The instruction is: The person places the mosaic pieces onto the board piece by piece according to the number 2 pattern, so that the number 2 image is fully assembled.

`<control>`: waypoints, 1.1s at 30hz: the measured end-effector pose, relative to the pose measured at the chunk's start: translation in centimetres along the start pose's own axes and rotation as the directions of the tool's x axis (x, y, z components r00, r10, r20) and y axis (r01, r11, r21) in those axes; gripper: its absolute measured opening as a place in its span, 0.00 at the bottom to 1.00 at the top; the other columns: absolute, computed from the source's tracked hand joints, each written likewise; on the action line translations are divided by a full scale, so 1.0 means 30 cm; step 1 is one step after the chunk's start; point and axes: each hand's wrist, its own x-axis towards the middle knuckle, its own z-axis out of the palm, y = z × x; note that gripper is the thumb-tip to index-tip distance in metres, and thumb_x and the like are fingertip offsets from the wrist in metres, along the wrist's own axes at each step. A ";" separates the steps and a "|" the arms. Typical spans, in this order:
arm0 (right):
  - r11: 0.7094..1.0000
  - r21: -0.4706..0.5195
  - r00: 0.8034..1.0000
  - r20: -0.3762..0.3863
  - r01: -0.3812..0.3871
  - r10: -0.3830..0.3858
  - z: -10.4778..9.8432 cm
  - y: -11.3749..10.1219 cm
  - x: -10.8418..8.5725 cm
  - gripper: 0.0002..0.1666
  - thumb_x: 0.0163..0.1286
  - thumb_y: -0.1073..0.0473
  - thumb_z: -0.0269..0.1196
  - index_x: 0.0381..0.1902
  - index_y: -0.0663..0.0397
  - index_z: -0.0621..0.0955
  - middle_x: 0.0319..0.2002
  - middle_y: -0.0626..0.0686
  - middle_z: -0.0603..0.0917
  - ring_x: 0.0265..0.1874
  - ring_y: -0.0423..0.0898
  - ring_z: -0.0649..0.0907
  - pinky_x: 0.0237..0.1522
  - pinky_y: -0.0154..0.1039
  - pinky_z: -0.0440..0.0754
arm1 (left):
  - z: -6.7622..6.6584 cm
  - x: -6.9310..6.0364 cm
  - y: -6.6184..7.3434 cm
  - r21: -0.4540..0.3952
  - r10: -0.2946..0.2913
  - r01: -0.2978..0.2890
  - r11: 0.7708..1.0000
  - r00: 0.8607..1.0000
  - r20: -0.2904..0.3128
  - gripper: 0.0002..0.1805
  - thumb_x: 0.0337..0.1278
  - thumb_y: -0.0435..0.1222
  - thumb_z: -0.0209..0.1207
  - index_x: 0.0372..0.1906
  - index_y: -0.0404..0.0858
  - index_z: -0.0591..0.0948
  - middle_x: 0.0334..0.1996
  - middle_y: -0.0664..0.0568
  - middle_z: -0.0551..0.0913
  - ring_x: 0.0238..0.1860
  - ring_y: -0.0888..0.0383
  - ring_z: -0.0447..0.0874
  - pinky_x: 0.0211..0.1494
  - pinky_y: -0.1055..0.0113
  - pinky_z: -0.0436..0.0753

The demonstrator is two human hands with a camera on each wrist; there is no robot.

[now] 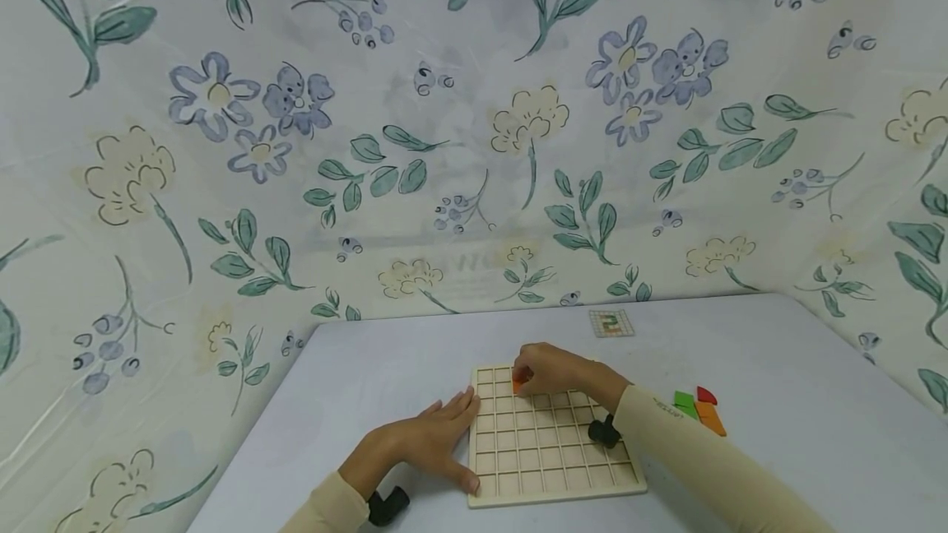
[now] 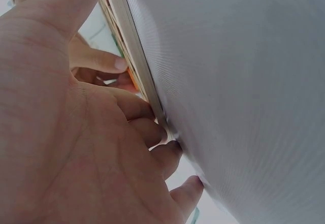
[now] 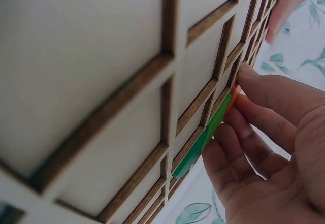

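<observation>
A pale wooden grid board (image 1: 557,463) lies on the table. My left hand (image 1: 435,441) rests along the board's left edge with its fingers spread, the thumb at the near corner. In the left wrist view its fingertips (image 2: 172,150) touch the table beside the board's rim. Over the board's far side, my right hand (image 1: 550,368) pinches an orange tile (image 1: 517,386) at a cell near the far left. The right wrist view shows a bright green tile (image 3: 217,116) and a darker green tile (image 3: 187,162) in the grid beside the right fingers; the hand hides them from the head view.
Right of the board lie loose green pieces (image 1: 685,404), a red piece (image 1: 707,395) with a rounded edge and an orange piece (image 1: 711,419). A small pattern card (image 1: 611,322) is near the table's far edge. Floral cloth (image 1: 474,187) hangs behind the table.
</observation>
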 end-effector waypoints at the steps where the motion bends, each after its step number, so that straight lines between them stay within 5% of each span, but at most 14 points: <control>1: 1.000 -0.001 1.000 0.000 0.001 -0.001 0.000 -0.001 0.000 0.06 0.63 0.60 0.72 0.37 0.54 0.87 0.33 0.44 0.79 0.31 0.37 0.73 0.35 0.31 0.75 | 0.000 0.000 0.000 0.000 -0.002 0.002 1.000 1.000 0.001 0.67 0.43 0.65 0.69 0.80 0.35 0.49 0.81 0.42 0.45 0.82 0.47 0.43 0.82 0.45 0.49; 11: 1.000 -0.007 1.000 0.010 0.003 -0.003 -0.011 0.003 0.008 0.09 0.63 0.59 0.72 0.40 0.55 0.88 0.34 0.45 0.80 0.32 0.37 0.75 0.36 0.31 0.76 | -0.008 -0.003 0.002 0.007 -0.005 0.005 1.000 1.000 0.002 0.67 0.44 0.65 0.69 0.80 0.34 0.50 0.81 0.41 0.45 0.82 0.47 0.44 0.81 0.44 0.49; 22: 0.993 0.119 0.999 -0.039 -0.003 0.008 -0.062 0.042 -0.035 0.14 0.65 0.56 0.70 0.45 0.57 0.86 0.41 0.49 0.84 0.38 0.38 0.80 0.42 0.32 0.81 | 0.003 0.002 -0.003 0.001 -0.003 0.003 1.000 1.000 0.007 0.67 0.43 0.65 0.69 0.80 0.34 0.49 0.81 0.41 0.45 0.82 0.46 0.43 0.81 0.44 0.49; 33: 0.999 0.052 0.998 -0.063 0.013 -0.010 -0.170 0.063 -0.160 0.13 0.66 0.58 0.69 0.45 0.60 0.85 0.40 0.51 0.85 0.36 0.37 0.79 0.40 0.31 0.81 | 0.005 0.008 -0.002 0.013 -0.007 0.007 1.000 1.000 0.003 0.67 0.42 0.66 0.69 0.80 0.34 0.50 0.81 0.42 0.45 0.82 0.47 0.44 0.81 0.44 0.49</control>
